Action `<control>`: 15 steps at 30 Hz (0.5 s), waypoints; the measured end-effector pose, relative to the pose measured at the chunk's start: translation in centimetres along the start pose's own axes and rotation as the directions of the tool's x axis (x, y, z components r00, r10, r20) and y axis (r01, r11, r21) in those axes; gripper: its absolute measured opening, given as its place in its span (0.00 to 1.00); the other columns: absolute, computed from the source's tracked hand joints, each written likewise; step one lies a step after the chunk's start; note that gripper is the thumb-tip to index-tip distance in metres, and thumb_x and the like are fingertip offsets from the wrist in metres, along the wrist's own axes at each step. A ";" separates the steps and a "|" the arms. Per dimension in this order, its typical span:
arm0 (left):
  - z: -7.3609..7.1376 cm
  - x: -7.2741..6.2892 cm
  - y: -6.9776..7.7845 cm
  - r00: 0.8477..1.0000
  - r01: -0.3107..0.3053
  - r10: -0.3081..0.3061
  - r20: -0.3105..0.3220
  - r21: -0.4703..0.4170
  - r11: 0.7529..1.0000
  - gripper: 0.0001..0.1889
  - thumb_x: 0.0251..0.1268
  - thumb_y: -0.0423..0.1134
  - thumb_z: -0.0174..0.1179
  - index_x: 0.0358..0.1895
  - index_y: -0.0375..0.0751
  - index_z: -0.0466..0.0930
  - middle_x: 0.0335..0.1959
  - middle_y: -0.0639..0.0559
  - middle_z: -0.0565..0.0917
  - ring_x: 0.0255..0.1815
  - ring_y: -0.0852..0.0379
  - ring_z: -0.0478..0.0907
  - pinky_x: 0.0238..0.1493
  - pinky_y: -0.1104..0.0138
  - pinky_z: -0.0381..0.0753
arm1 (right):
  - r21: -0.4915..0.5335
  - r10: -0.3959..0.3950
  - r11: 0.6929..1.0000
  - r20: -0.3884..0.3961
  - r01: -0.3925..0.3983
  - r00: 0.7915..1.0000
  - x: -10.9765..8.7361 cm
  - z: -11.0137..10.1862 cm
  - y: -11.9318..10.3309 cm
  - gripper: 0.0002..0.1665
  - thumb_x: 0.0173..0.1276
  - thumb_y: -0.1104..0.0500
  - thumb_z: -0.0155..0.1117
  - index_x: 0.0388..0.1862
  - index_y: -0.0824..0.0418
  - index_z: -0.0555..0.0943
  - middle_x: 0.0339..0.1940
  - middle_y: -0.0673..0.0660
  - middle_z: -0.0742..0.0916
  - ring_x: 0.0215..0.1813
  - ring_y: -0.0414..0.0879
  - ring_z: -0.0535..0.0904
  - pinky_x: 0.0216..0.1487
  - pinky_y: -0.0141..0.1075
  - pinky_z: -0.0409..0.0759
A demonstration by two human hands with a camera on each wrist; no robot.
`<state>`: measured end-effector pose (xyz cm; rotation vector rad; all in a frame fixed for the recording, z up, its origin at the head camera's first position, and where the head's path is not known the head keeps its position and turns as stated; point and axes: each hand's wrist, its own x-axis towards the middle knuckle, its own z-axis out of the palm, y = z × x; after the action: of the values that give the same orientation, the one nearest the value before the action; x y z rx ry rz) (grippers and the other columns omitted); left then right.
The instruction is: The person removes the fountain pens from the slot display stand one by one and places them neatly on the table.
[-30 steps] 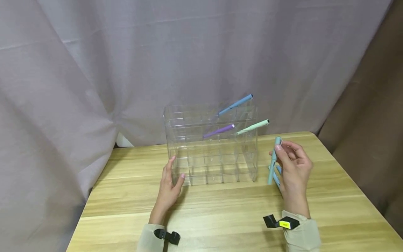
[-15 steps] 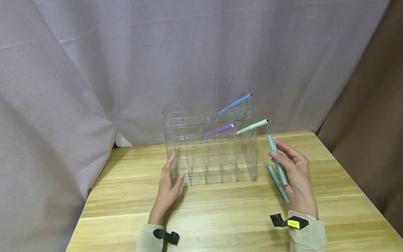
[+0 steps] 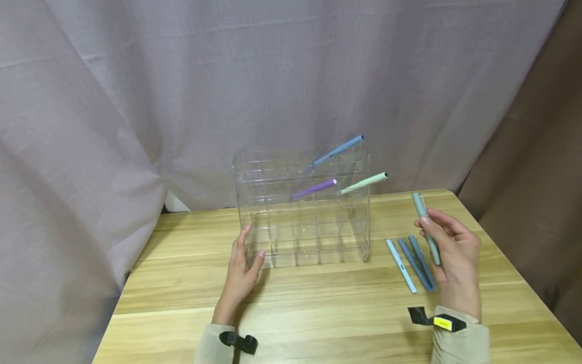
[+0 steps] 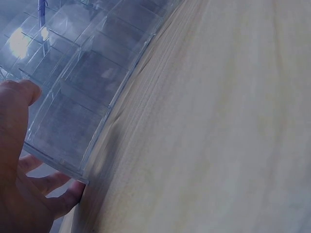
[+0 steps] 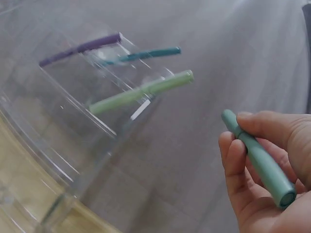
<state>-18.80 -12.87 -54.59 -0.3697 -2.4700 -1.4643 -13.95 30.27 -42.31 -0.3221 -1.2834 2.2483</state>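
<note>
My right hand (image 3: 456,253) pinches a capped teal-green pen (image 3: 420,205) between thumb and fingers, held right of the rack. The same pen (image 5: 267,167) slants across the palm in the right wrist view. A clear acrylic rack (image 3: 284,260), divided into small compartments, stands upright on the table. My left hand (image 3: 241,278) grips its lower left corner, thumb over the front and fingers round the side, as the left wrist view shows. Three pens jut from the rack's compartments: a blue pen (image 3: 338,150) highest, a purple pen (image 3: 314,189), and a pale green pen (image 3: 365,183).
On the wooden table (image 3: 318,308), a light blue pen (image 3: 401,266) and two darker blue pens, one of them a slate-blue pen (image 3: 415,263), lie side by side between rack and right hand. A grey curtain (image 3: 291,76) hangs close behind the rack.
My right hand has moved right with the teal-green pen, turning its upper end leftward and uncovering the pens lying on the table. The left hand keeps its place at the rack.
</note>
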 end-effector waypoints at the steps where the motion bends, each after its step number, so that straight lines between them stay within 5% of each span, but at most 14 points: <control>1: 0.0 0.0 0.0 1.000 0.001 -0.001 0.001 -0.002 1.000 0.42 0.79 0.41 0.63 0.88 0.56 0.50 0.86 0.42 0.61 0.87 0.32 0.58 0.84 0.31 0.58 | 0.010 -0.004 1.000 -0.011 0.004 1.000 0.1 -0.2 -0.1 0.18 0.64 0.78 0.73 0.53 0.73 0.89 0.36 0.56 0.95 0.33 0.45 0.94 0.33 0.29 0.90; 10: 0.0 -0.1 -0.1 1.000 0.009 -0.009 0.003 0.000 1.000 0.43 0.79 0.42 0.63 0.88 0.59 0.50 0.86 0.42 0.61 0.87 0.31 0.58 0.83 0.29 0.59 | 0.106 0.022 0.994 -0.016 -0.020 1.000 0.9 -2.6 -0.4 0.15 0.64 0.81 0.70 0.47 0.72 0.90 0.36 0.58 0.95 0.32 0.47 0.94 0.29 0.29 0.90; 15: 0.0 -0.1 -0.2 1.000 0.006 -0.006 0.006 0.000 1.000 0.42 0.79 0.41 0.63 0.88 0.56 0.50 0.86 0.42 0.61 0.87 0.31 0.57 0.84 0.29 0.58 | 0.067 0.030 0.997 -0.044 -0.027 0.999 1.4 -4.1 -0.3 0.18 0.62 0.83 0.71 0.49 0.72 0.90 0.38 0.56 0.94 0.33 0.47 0.94 0.31 0.29 0.91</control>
<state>-18.77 -12.99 -54.74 -0.3680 -2.4777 -1.4674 -13.11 34.17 -44.10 -0.3661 -1.1852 2.2888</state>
